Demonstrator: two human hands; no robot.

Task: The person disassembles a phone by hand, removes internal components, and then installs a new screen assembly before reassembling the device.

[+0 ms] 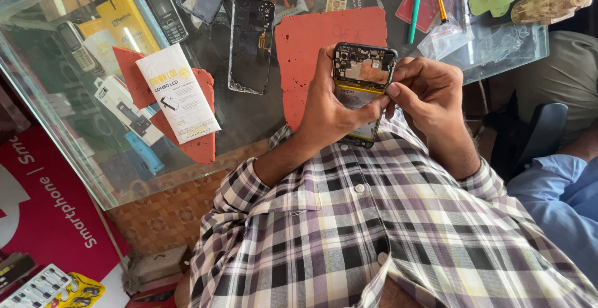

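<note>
The left hand [333, 112] grips an opened smartphone [361, 84] upright against the chest, its back cover already off, circuit board and battery exposed. The right hand [430, 93] pinches at the phone's right edge. Beyond the left hand, a detached phone frame [250, 43] lies on the glass table [498, 46], not yet refitted.

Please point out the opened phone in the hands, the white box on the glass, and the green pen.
opened phone [363, 71], head view, exposed upper inside.
white box [177, 93], head view, middle of its face.
green pen [415, 6], head view, mid shaft.
</note>
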